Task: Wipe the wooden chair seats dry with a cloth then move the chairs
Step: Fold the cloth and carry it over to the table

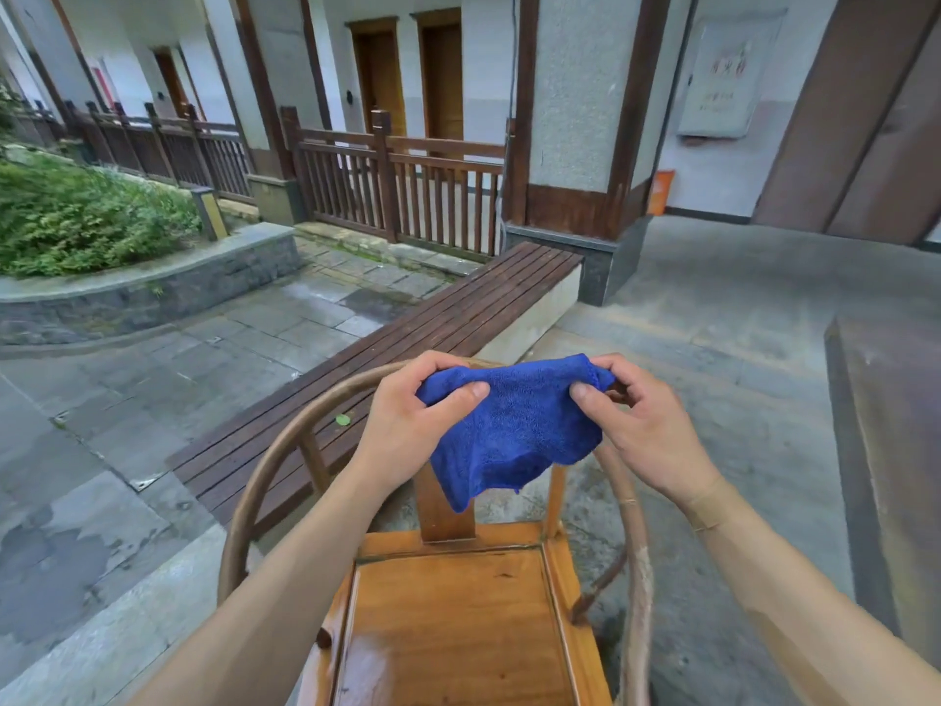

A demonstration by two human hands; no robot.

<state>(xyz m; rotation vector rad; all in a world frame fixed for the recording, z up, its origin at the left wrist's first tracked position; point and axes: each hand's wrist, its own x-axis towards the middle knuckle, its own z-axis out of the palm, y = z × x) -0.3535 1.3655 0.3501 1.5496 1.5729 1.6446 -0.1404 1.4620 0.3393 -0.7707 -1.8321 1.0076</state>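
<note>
Paved courtyard, slatted bench [448, 318] behind wet-seated chair [448, 619]; left hand [407, 415], right hand [646, 425] fingers pinching blue cloth [514, 425]

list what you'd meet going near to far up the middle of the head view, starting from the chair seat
chair seat → blue cloth held up between left hand and right hand → slatted wooden bench → wooden railing → brown doors

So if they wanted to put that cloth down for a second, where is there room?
The chair seat is bare, though wet near its front left. The slatted bench beyond is open too, apart from one small leaf. Both hands, left hand and right hand, hold the blue cloth.
</note>
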